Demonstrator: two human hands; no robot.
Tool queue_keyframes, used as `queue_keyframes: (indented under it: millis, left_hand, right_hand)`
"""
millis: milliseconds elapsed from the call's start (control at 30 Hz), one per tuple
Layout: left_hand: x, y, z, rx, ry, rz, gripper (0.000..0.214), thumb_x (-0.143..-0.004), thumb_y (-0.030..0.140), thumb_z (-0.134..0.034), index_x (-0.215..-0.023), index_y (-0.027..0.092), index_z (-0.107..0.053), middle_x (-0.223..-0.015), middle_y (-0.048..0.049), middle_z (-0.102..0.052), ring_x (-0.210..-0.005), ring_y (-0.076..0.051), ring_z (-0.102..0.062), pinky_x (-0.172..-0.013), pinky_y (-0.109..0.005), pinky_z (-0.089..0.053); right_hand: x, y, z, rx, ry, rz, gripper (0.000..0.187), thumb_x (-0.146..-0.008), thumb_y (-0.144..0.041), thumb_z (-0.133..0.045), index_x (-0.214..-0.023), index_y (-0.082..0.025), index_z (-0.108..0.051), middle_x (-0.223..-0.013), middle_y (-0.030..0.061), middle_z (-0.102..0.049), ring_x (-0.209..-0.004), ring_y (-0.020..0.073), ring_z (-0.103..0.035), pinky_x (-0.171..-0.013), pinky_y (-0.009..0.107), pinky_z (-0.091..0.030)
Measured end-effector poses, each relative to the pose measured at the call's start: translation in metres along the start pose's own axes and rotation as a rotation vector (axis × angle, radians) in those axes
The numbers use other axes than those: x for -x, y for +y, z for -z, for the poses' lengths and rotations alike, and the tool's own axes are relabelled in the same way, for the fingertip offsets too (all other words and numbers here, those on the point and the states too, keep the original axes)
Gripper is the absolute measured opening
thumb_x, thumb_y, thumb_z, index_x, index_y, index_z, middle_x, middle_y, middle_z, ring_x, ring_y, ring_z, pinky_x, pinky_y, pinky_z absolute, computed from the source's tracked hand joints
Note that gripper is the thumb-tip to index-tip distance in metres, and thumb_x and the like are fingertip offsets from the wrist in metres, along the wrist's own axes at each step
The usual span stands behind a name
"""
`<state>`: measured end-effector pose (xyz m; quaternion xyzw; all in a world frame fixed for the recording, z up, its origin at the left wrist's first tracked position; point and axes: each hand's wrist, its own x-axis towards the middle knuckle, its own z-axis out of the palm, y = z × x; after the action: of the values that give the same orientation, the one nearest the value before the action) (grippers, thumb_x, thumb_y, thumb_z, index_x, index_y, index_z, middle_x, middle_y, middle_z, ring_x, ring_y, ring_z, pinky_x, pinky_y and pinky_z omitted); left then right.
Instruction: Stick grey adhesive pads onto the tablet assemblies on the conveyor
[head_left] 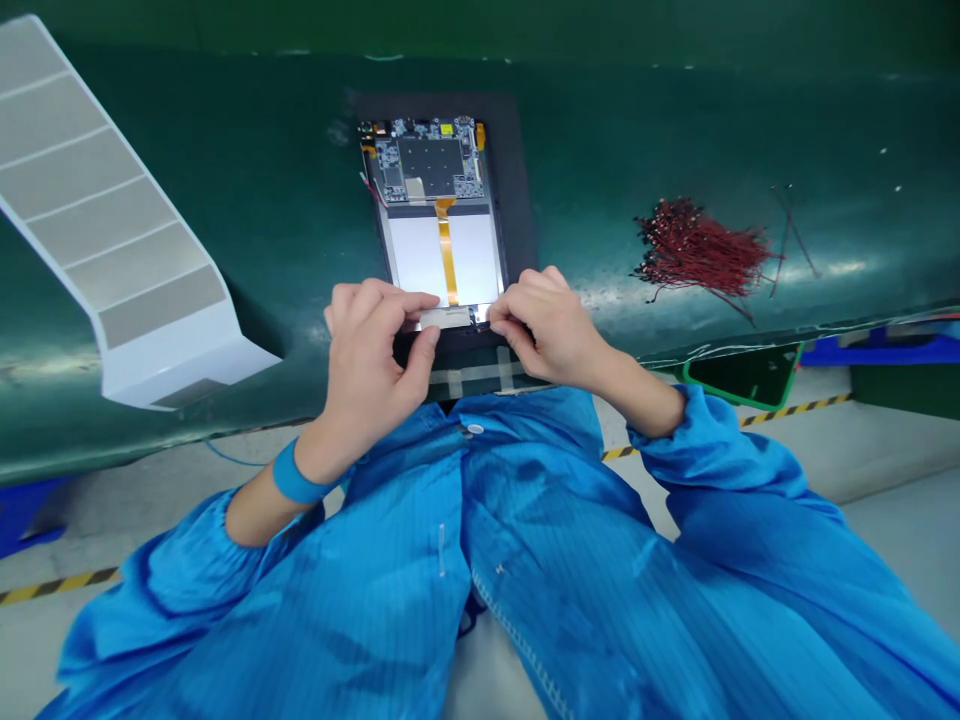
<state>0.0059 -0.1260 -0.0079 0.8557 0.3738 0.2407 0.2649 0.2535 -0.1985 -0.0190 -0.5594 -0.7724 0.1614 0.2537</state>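
An opened tablet (pixel 409 240) lies on a dark mat, its circuit board (pixel 431 165) at the far end and an orange flat cable (pixel 448 255) running down its pale middle. A small grey sticker (pixel 446 318) sits across the tablet's near end. My left hand (pixel 382 345) has its thumb and forefinger at the left part of that sticker, one on either side of it. At the near right corner, the fingers of my right hand (pixel 544 320) are pinched together and touch the tablet; what lies between the fingertips is hidden.
A curled sheet of grey stickers (pixel 112 210) on white backing lies at left. On the right is a pile of thin red and black wires (pixel 697 250), with a few loose ones beside it. The green bench's (pixel 600 130) near edge is close to my body.
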Motion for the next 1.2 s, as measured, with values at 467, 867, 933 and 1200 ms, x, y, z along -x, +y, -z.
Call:
queue_keyframes:
  millis: [467,867,933,1200]
  left_hand:
    - [0.012,0.001,-0.008,-0.024,0.027,-0.093,0.023,-0.097,0.027,-0.065,-0.119,0.028,-0.073,-0.119,-0.0127,-0.068,-0.118,-0.036,-0.059,-0.101,-0.059,-0.047]
    - [0.016,-0.004,-0.024,-0.141,0.034,-0.26,0.038,-0.099,0.015,-0.058,-0.127,0.036,-0.075,-0.144,-0.0095,-0.062,-0.132,-0.034,-0.051,-0.109,-0.061,-0.044]
    - [0.015,-0.004,-0.025,-0.149,0.046,-0.299,0.039,-0.102,0.014,-0.056,-0.128,0.037,-0.073,-0.147,-0.0077,-0.061,-0.133,-0.033,-0.05,-0.109,-0.06,-0.045]
    - [0.01,0.001,-0.035,-0.178,0.014,-0.219,0.03,-0.104,0.018,-0.053,-0.119,0.032,-0.076,-0.143,-0.0083,-0.066,-0.139,-0.033,-0.052,-0.116,-0.059,-0.044]
  right_hand:
    - [-0.006,-0.004,0.0,0.034,-0.05,0.033,0.021,-0.11,-0.023,-0.042,-0.093,-0.022,-0.054,-0.084,0.0063,-0.063,-0.085,0.0247,-0.048,-0.079,0.039,-0.03]
    - [-0.015,-0.01,0.004,0.082,-0.139,-0.021,0.017,-0.105,-0.019,-0.046,-0.089,-0.022,-0.053,-0.082,0.006,-0.062,-0.082,0.0237,-0.046,-0.078,0.038,-0.029]
    - [-0.015,-0.01,0.004,0.086,-0.139,-0.022,0.016,-0.104,-0.019,-0.047,-0.09,-0.021,-0.054,-0.083,0.0063,-0.063,-0.083,0.0238,-0.046,-0.077,0.038,-0.029]
    - [-0.009,-0.01,0.008,0.092,-0.147,-0.02,0.012,-0.107,-0.02,-0.049,-0.099,-0.021,-0.059,-0.094,0.0083,-0.07,-0.09,0.0265,-0.051,-0.08,0.04,-0.03]
